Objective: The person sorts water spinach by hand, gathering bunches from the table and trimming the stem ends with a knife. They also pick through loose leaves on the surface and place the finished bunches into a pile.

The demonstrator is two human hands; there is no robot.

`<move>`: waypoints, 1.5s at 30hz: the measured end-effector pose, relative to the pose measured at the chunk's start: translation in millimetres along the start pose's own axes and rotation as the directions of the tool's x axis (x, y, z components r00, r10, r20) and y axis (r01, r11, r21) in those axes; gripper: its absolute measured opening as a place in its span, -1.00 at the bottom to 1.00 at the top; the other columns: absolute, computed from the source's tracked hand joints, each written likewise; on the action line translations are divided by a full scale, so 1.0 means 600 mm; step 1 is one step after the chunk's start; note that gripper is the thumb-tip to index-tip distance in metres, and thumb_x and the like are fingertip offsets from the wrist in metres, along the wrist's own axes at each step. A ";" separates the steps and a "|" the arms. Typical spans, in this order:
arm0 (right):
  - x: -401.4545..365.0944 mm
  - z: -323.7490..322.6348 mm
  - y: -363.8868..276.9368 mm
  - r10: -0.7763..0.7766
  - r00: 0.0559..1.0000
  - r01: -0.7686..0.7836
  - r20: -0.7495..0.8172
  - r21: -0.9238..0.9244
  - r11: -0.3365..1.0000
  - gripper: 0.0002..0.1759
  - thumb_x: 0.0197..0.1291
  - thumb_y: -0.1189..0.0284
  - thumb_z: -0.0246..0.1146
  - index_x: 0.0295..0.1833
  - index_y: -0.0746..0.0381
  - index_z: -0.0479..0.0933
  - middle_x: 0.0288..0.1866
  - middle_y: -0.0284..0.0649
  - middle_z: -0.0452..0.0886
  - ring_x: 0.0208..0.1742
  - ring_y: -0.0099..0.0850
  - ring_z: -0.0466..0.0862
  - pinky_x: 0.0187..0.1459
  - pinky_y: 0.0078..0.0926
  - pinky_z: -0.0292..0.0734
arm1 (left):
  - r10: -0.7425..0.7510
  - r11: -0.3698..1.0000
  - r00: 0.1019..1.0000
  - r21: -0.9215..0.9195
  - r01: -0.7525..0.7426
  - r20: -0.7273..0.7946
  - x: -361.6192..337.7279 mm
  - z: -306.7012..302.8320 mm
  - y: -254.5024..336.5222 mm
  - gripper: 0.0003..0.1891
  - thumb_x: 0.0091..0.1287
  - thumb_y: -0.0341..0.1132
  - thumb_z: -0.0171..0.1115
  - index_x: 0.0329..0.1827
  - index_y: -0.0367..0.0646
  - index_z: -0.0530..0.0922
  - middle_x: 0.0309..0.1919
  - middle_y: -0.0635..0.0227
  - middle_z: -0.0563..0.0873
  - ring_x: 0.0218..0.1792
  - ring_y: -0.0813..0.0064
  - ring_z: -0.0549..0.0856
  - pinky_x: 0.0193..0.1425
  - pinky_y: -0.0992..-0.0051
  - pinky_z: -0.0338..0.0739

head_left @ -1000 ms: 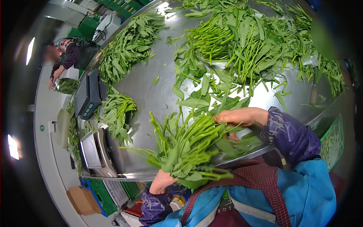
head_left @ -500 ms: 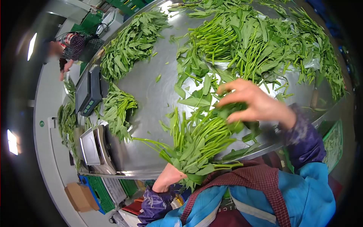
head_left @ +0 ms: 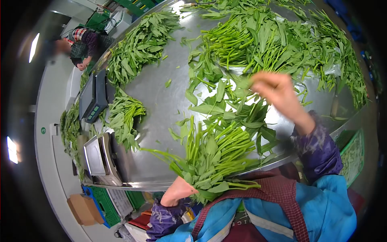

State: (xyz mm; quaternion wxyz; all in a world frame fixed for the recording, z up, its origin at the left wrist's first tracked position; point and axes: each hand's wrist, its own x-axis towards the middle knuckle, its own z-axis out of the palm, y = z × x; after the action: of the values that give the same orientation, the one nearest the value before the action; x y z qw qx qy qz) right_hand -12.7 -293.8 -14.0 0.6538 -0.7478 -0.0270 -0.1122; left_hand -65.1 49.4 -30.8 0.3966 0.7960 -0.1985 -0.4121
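A thick bunch of leafy green stems [head_left: 225, 155], which looks like water spinach, is in my left hand [head_left: 177, 191] at the table's near edge. Leaves hide the fingers of that hand, and the cut stems fan out. My right hand [head_left: 280, 94] is raised over the loose leaves [head_left: 242, 113], its fingers drawn together and partly blurred. Some blurred green shows at its fingertips, but I cannot make out what it is. Just beyond that hand lies a large heap of the same greens [head_left: 262, 44].
On the metal table [head_left: 157, 105] lie a long pile of greens [head_left: 139, 46] and a smaller bunch [head_left: 125, 117]. Two scales [head_left: 93, 97] stand at the left edge. A co-worker [head_left: 82, 46] is at the far left. Green crates [head_left: 98, 199] and a cardboard box [head_left: 84, 209] are below.
My right hand has moved up and away from the held bunch, and its spread fingers have come together. My left hand stays in place with the bunch. The co-worker's hands have drawn in.
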 end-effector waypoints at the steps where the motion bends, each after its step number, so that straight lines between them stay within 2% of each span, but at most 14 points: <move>1: 0.015 -0.027 -0.004 -0.038 0.995 0.037 -0.096 -0.016 0.999 -0.87 0.09 0.50 0.19 -0.30 0.35 0.58 -0.41 -0.25 0.64 -0.37 -0.57 0.61 -0.30 -0.56 0.52 | -0.003 1.000 1.000 0.002 0.003 0.000 -0.003 0.000 -0.004 -0.44 -0.02 -0.40 0.31 0.12 -0.27 0.42 0.08 0.15 0.52 0.08 0.25 0.47 0.21 0.39 0.27; 3: 0.017 -0.039 -0.016 -0.038 0.992 0.055 0.124 -0.140 0.989 -0.88 0.06 0.46 0.22 -0.33 0.29 0.59 -0.41 -0.26 0.63 -0.35 -0.50 0.61 -0.27 -0.49 0.50 | -0.031 1.000 0.999 0.000 0.031 -0.035 -0.008 0.002 -0.008 -0.42 -0.05 -0.40 0.32 0.12 -0.28 0.41 0.06 0.14 0.53 0.05 0.25 0.48 0.19 0.39 0.29; 7: -0.038 0.078 -0.008 -0.376 0.713 0.647 0.592 -0.348 0.679 -0.87 -0.04 0.37 0.28 -0.33 0.12 0.62 -0.43 -0.28 0.61 -0.24 -0.35 0.57 -0.18 -0.31 0.44 | -0.077 0.997 0.997 -0.016 0.077 -0.020 0.006 0.003 0.007 -0.41 -0.08 -0.40 0.32 0.11 -0.29 0.41 0.02 0.13 0.54 0.02 0.28 0.49 0.17 0.41 0.30; 11: -0.057 0.109 0.014 -0.377 0.651 0.666 0.659 -0.257 0.701 -0.86 -0.06 0.37 0.30 -0.32 0.13 0.61 -0.41 -0.30 0.62 -0.28 -0.34 0.59 -0.23 -0.33 0.47 | -0.098 0.994 0.995 -0.043 0.098 -0.004 0.010 0.003 0.029 -0.43 -0.09 -0.43 0.30 0.08 -0.30 0.41 -0.03 0.14 0.55 -0.01 0.29 0.49 0.16 0.44 0.31; 13: -0.043 0.080 0.019 -0.343 0.831 0.405 0.438 -0.053 0.913 -0.89 -0.01 0.41 0.27 -0.33 0.19 0.60 -0.42 -0.34 0.62 -0.33 -0.42 0.61 -0.28 -0.39 0.50 | -0.053 0.998 0.998 -0.017 0.053 -0.045 0.001 0.008 0.014 -0.43 -0.08 -0.44 0.29 0.09 -0.31 0.41 -0.02 0.14 0.54 -0.01 0.29 0.48 0.16 0.44 0.30; 15: -0.018 0.015 -0.021 0.229 0.918 -0.271 0.325 0.088 0.959 -0.89 0.06 0.48 0.21 -0.28 0.25 0.57 -0.37 -0.33 0.62 -0.34 -0.51 0.60 -0.31 -0.46 0.51 | -0.091 0.993 0.994 -0.083 0.086 -0.063 -0.006 0.009 0.011 -0.43 -0.09 -0.44 0.29 0.09 -0.31 0.41 -0.02 0.13 0.54 -0.01 0.28 0.48 0.17 0.44 0.30; 18: 0.001 -0.046 0.015 0.189 0.975 -0.219 0.118 0.357 0.908 -0.82 0.08 0.52 0.16 -0.17 0.29 0.54 -0.32 -0.31 0.60 -0.30 -0.61 0.57 -0.27 -0.52 0.50 | -0.088 0.992 0.993 -0.101 0.080 -0.083 -0.004 0.008 0.008 -0.41 -0.12 -0.44 0.29 0.09 -0.31 0.41 -0.02 0.11 0.54 -0.02 0.23 0.49 0.18 0.44 0.30; 20: 0.006 -0.065 0.029 0.170 0.960 -0.143 0.223 -0.131 0.981 -0.72 0.02 0.51 0.19 -0.09 0.27 0.51 -0.30 -0.22 0.60 -0.25 -0.48 0.59 -0.20 -0.45 0.50 | -0.054 0.997 0.994 -0.057 0.049 -0.091 -0.001 0.008 0.001 -0.40 -0.14 -0.45 0.29 0.08 -0.31 0.41 -0.03 0.10 0.55 -0.03 0.21 0.49 0.17 0.44 0.30; 22: -0.014 -0.018 0.034 -0.293 0.900 0.417 0.322 -0.445 0.792 -0.67 -0.04 0.47 0.23 -0.08 0.26 0.52 -0.32 -0.15 0.59 -0.20 -0.29 0.58 -0.12 -0.34 0.47 | -0.043 0.999 0.998 0.015 0.043 -0.037 0.000 0.008 -0.009 -0.43 -0.16 -0.45 0.28 0.04 -0.30 0.44 -0.07 0.06 0.56 -0.06 0.15 0.50 0.14 0.41 0.33; 27: -0.052 0.113 0.012 -0.073 0.849 0.383 0.523 -0.516 0.766 -0.67 -0.04 0.15 0.25 -0.38 0.23 0.58 -0.48 -0.12 0.59 -0.30 -0.19 0.59 -0.22 -0.29 0.46 | -0.172 0.983 0.985 0.075 0.169 0.032 0.013 0.015 0.019 -0.38 -0.06 -0.44 0.32 0.16 -0.30 0.37 0.08 0.19 0.51 0.09 0.37 0.45 0.23 0.45 0.25; 29: -0.048 0.131 0.021 0.158 0.884 -0.036 0.440 -0.272 0.962 -0.69 -0.01 0.20 0.23 -0.49 0.26 0.55 -0.55 -0.13 0.58 -0.39 -0.25 0.59 -0.31 -0.38 0.44 | -0.007 0.988 0.996 0.152 0.020 -0.091 0.014 0.019 0.022 -0.49 -0.17 -0.45 0.28 -0.03 -0.28 0.48 -0.12 0.06 0.59 -0.07 0.15 0.52 0.11 0.38 0.35; 35: -0.019 0.031 0.005 0.219 0.969 -0.245 0.116 0.318 0.916 -0.86 0.03 0.37 0.18 -0.40 0.23 0.48 -0.46 -0.42 0.48 -0.40 -0.61 0.46 -0.32 -0.60 0.38 | -0.069 0.951 0.998 -0.303 0.063 -0.007 -0.001 -0.007 0.007 -0.31 -0.02 -0.38 0.40 0.22 -0.29 0.34 0.16 0.28 0.47 0.15 0.43 0.43 0.26 0.44 0.25; 37: 0.005 -0.028 -0.010 0.271 0.961 -0.232 -0.047 0.395 0.889 -0.85 0.01 0.43 0.16 -0.27 0.23 0.46 -0.33 -0.43 0.46 -0.38 -0.61 0.45 -0.28 -0.63 0.40 | -0.170 0.724 0.982 -0.687 0.066 -0.085 -0.005 0.005 -0.013 -0.32 0.01 -0.41 0.38 0.25 -0.25 0.32 0.17 0.27 0.45 0.17 0.43 0.42 0.29 0.43 0.23; 45: -0.055 0.066 0.021 0.375 0.833 -0.409 0.407 -0.004 0.912 -0.17 0.02 0.35 0.31 0.35 0.35 0.06 0.18 -0.04 0.37 -0.31 -0.46 0.60 -0.26 -0.52 0.52 | -0.264 0.413 0.950 -0.909 -0.046 -0.168 -0.010 0.012 -0.047 -0.35 0.05 -0.43 0.34 0.25 -0.23 0.31 0.14 0.27 0.48 0.14 0.43 0.45 0.26 0.41 0.29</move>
State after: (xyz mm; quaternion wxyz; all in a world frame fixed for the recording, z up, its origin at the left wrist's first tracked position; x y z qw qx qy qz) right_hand -37.0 -253.1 -37.9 0.6738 -0.7165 -0.0104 0.1804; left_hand -74.5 66.8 -52.6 0.7577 0.5186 0.1668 -0.3593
